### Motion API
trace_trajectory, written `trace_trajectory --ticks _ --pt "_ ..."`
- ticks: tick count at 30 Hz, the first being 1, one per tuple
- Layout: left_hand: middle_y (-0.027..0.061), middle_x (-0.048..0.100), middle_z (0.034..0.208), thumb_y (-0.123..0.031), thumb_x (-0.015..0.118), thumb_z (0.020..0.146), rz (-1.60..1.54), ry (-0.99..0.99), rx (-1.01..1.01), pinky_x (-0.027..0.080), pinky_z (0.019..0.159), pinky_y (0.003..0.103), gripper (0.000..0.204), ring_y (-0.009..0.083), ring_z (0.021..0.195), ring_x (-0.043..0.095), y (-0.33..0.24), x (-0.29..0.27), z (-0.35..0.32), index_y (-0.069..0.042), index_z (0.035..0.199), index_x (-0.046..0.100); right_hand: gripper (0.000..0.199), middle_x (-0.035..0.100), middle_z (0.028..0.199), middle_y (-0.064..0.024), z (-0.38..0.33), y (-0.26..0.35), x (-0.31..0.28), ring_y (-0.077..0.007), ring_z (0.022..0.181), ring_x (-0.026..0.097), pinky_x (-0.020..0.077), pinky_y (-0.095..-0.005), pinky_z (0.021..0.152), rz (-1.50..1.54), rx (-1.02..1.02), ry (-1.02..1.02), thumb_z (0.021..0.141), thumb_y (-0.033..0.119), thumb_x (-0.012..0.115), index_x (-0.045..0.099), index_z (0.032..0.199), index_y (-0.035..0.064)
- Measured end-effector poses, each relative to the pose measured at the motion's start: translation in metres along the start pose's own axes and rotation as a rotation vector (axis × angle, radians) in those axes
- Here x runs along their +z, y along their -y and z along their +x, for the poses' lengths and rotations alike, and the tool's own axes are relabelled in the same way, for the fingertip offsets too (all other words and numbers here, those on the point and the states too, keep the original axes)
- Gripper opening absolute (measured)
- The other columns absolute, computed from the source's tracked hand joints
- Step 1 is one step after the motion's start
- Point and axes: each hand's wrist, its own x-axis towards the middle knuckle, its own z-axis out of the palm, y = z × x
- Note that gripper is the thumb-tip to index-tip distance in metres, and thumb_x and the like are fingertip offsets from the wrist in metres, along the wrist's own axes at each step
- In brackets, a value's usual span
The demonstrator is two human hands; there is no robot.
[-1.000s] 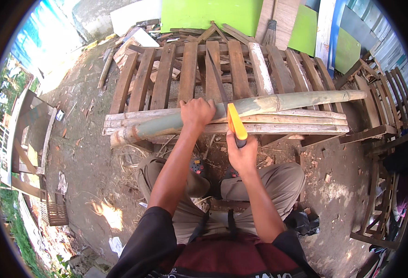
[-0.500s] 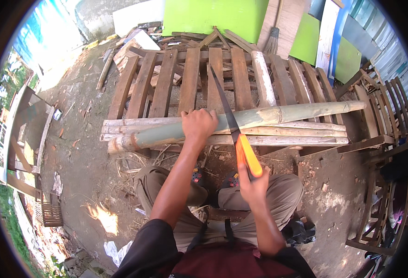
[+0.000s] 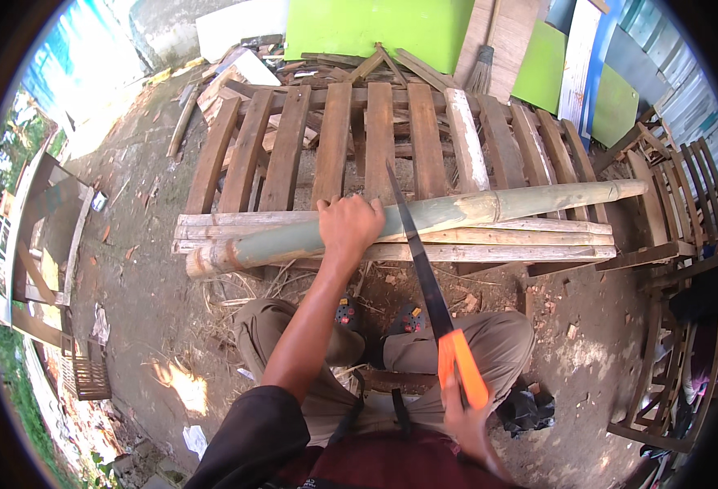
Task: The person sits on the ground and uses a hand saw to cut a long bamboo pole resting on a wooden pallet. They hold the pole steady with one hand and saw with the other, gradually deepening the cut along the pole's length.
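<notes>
A thick green bamboo pole [image 3: 449,210] lies slanted across the near edge of a slatted wooden pallet [image 3: 379,138], its right end farther off than its left. My left hand [image 3: 349,224] is closed over the pole left of its middle, pressing it down. In my right hand [image 3: 465,416] is the orange handle of a handsaw [image 3: 429,285]. The dark blade runs up and away from the handle and crosses the pole just right of my left hand. Whether its teeth sit in a cut cannot be made out. Pale wooden strips [image 3: 530,251] lie beneath the pole.
Scrap wood [image 3: 367,67] and a green board [image 3: 375,28] stand behind the pallet, with a broom [image 3: 481,69] beside them. On the right are wooden slatted frames [image 3: 660,204]. A black plastic bag [image 3: 528,407] lies by my right knee.
My right hand has drawn the saw back toward my body, so its handle is now lower and more blade shows on the near side of the pole. My left hand stays on the pole.
</notes>
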Motion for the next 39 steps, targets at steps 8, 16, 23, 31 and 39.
trace_trajectory --ticks 8,16,23,31,39 --pt "0.0304 0.071 0.09 -0.037 0.044 0.091 -0.019 0.053 -0.026 0.039 0.104 0.055 0.053 0.042 0.093 0.071 -0.001 -0.009 0.005 0.006 0.084 0.075 0.04 0.059 0.06 -0.0109 0.154 0.065 0.058 -0.0166 0.055 0.053 0.0443 -0.0376 0.055 -0.027 -0.095 0.076 0.098 0.033 0.066 0.062 0.083 -0.0043" --pt "0.0253 0.073 0.088 -0.038 0.049 0.092 0.015 0.042 -0.048 0.041 0.101 0.054 0.049 0.0378 0.092 0.071 0.001 -0.004 0.004 0.002 0.085 0.077 0.023 0.056 0.065 -0.0059 -0.051 -0.012 -0.037 -0.0114 0.054 0.057 0.0458 -0.0313 0.052 -0.177 -0.214 0.123 0.093 0.018 0.069 0.063 0.095 -0.0043" --pt "0.0251 0.073 0.087 -0.039 0.05 0.091 0.037 0.003 -0.018 0.042 0.1 0.054 0.049 0.0388 0.089 0.071 -0.003 0.001 0.003 0.002 0.083 0.077 0.073 0.053 0.062 -0.0019 -0.016 -0.018 0.019 -0.0096 0.052 0.053 0.0409 -0.0247 0.05 0.336 -0.169 0.013 0.096 0.07 0.045 0.059 0.091 -0.0017" --pt "0.024 0.073 0.084 -0.037 0.051 0.09 0.03 -0.009 -0.022 0.043 0.097 0.053 0.048 0.0375 0.093 0.07 0.005 0.002 0.002 0.003 0.078 0.075 0.077 0.046 0.053 -0.0034 -0.054 -0.073 0.002 -0.0145 0.045 0.046 0.0294 -0.0305 0.044 0.454 -0.092 0.071 0.097 0.072 0.036 0.05 0.065 0.0025" --pt "0.0244 0.072 0.08 -0.032 0.048 0.09 0.021 -0.035 -0.011 0.043 0.096 0.054 0.045 0.0376 0.087 0.07 -0.003 0.009 0.003 0.001 0.078 0.076 0.074 0.044 0.054 -0.0011 0.097 -0.023 0.065 -0.011 0.048 0.042 0.029 -0.0273 0.045 0.509 -0.055 -0.01 0.095 0.071 0.045 0.051 0.067 0.0028"
